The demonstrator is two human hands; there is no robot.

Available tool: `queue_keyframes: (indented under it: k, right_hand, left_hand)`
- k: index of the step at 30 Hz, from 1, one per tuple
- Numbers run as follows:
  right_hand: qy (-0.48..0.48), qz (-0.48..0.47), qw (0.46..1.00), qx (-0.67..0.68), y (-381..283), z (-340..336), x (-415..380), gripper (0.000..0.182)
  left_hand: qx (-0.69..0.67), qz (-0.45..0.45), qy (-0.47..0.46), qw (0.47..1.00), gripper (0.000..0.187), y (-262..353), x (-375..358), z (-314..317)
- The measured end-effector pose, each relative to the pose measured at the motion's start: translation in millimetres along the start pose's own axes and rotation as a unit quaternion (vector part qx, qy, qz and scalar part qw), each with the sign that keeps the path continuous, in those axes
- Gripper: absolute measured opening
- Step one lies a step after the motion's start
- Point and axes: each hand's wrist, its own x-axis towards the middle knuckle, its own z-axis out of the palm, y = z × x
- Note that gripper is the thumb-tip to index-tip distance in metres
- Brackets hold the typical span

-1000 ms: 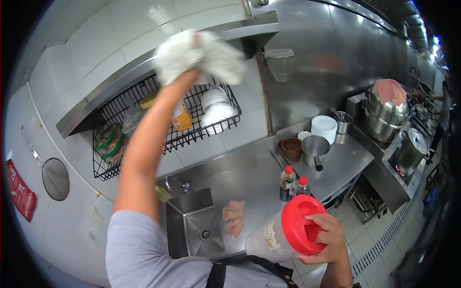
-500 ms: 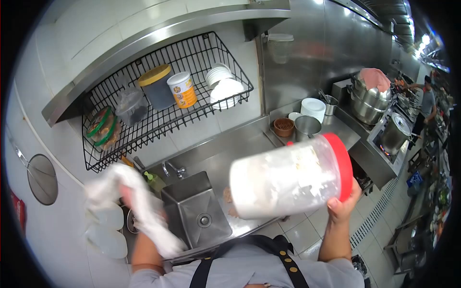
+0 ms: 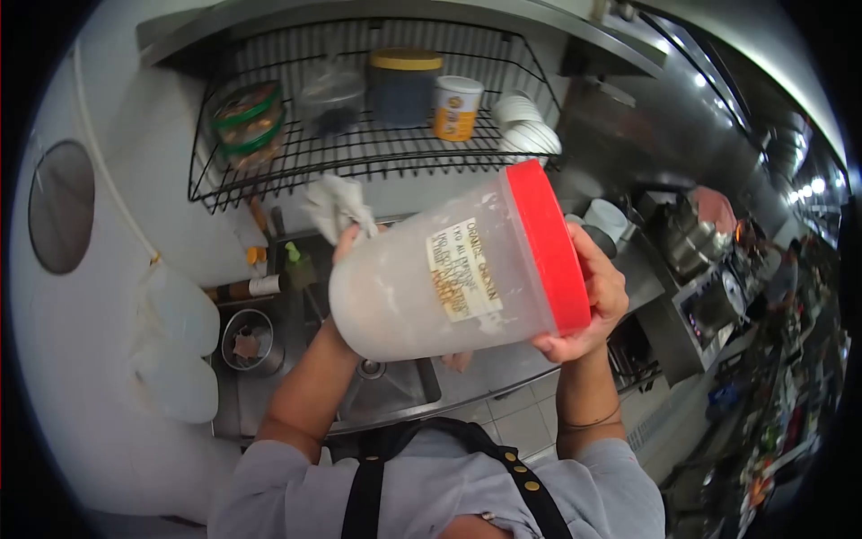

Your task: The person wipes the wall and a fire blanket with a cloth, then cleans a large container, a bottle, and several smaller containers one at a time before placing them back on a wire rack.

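Note:
A large cloudy plastic jar (image 3: 404, 287) with a red lid (image 3: 549, 247) and a handwritten label (image 3: 464, 269) lies tilted across the view in front of me. My right hand (image 3: 593, 296) grips it at the lid end, fingers wrapped round the red rim. Behind the jar's base, my left hand (image 3: 346, 244) shows only in part; a white cloth (image 3: 338, 205) is held in it, bunched above the fingers. The steel sink (image 3: 386, 391) lies beneath the jar, partly covered by it and my forearm.
Ahead hangs a black wire rack (image 3: 359, 163) with tubs, a can (image 3: 458, 108) and white bowls (image 3: 525, 130). Plastic jugs (image 3: 175, 341) and a metal pot (image 3: 247, 341) stand left. Steamers (image 3: 696, 238) and a stove are at right, with another person farther off.
The jar has moved left and up, with its label now readable. My left hand has brought the cloth up and right, to the jar's base. The view has shifted.

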Motion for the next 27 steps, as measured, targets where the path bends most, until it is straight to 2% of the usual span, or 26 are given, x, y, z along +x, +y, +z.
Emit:
queue_keyframes:
  k: [1,2,4,5,6,7,8,9,10,11,12,14,15,16,17,18,19,21,22,24,27]
  right_hand:
    - [-0.003,0.018,1.000,0.023,3.7,7.6,2.0,0.055]
    - [-0.017,0.016,0.999,0.028,6.4,15.7,3.3,0.055]
    - [0.012,0.212,0.975,0.067,10.8,28.2,4.6,0.049]
    - [0.033,0.332,0.939,0.082,9.1,33.5,2.4,0.043]
    - [0.030,0.332,0.939,0.081,13.7,34.2,0.0,0.043]
    - [0.020,0.366,0.924,0.108,19.3,30.8,-5.2,0.042]
    - [0.010,0.400,0.907,0.135,21.6,30.2,-7.8,0.042]
    - [0.015,0.402,0.903,0.150,16.2,32.4,-2.8,0.041]
    - [0.016,0.406,0.902,0.148,10.7,32.8,5.1,0.041]
    - [-0.009,0.358,0.921,0.150,7.2,31.2,14.5,0.042]
    - [-0.032,0.312,0.938,0.150,7.9,29.2,20.3,0.043]
    - [-0.037,0.293,0.943,0.156,19.4,29.8,30.2,0.045]
    - [-0.054,0.241,0.949,0.194,23.3,35.2,36.4,0.046]
    - [-0.073,0.186,0.952,0.232,27.4,39.2,41.3,0.048]
    - [-0.100,0.170,0.960,0.201,36.4,40.5,41.9,0.049]
    - [-0.127,0.154,0.965,0.171,41.7,42.8,39.4,0.050]
    - [-0.108,0.192,0.956,0.196,36.8,55.2,38.2,0.051]
    - [-0.094,0.207,0.956,0.187,39.6,65.3,23.5,0.051]
    - [-0.083,0.225,0.954,0.180,42.3,67.1,16.1,0.051]
    - [-0.073,0.226,0.957,0.165,49.8,66.3,-1.3,0.049]
    - [-0.045,0.380,0.913,0.139,66.2,66.5,-45.5,0.038]
  left_hand:
    - [0.009,-0.091,0.131,0.987,0.069,3.6,-6.3,-14.3]
    - [0.000,-0.079,0.131,0.988,0.069,0.4,-14.1,-3.5]
    - [-0.091,-0.011,0.205,0.974,0.057,-16.6,-30.6,30.7]
    - [-0.148,0.104,0.163,0.970,0.061,-32.6,-41.5,-5.5]
    - [-0.083,0.174,0.100,0.976,0.062,-38.7,-51.1,-21.2]
    - [0.048,0.192,0.093,0.976,0.066,-33.5,-63.0,-17.7]
    - [0.178,0.206,0.084,0.958,0.071,-24.5,-74.2,-10.7]
    - [0.176,0.205,0.086,0.959,0.071,-13.1,-82.3,-10.2]
    - [0.289,0.191,0.034,0.937,0.075,0.2,-91.5,-12.0]
    - [0.398,0.172,-0.022,0.901,0.080,10.1,-98.6,-10.9]
    - [0.396,0.162,-0.023,0.903,0.080,18.3,-100.9,-5.4]
    - [0.586,0.175,-0.090,0.786,0.090,36.1,-97.3,11.9]
    - [0.551,0.081,-0.060,0.828,0.091,38.1,-94.8,35.9]
    - [0.549,0.073,-0.064,0.830,0.091,31.3,-93.1,30.4]
    - [0.328,0.016,-0.037,0.944,0.092,20.8,-91.0,14.4]
    - [0.087,-0.042,-0.005,0.995,0.093,9.3,-89.1,-7.7]
    - [-0.151,-0.127,-0.053,0.979,0.093,-4.9,-97.1,-53.6]
    - [-0.104,-0.087,0.041,0.990,0.088,-36.4,-113.8,-44.4]
    - [-0.098,-0.088,0.034,0.991,0.088,-38.0,-119.3,-44.9]
    - [0.001,-0.075,0.093,0.993,0.085,-42.0,-133.9,-45.5]
    - [0.131,-0.055,0.199,0.970,0.081,-58.2,-162.3,-44.5]
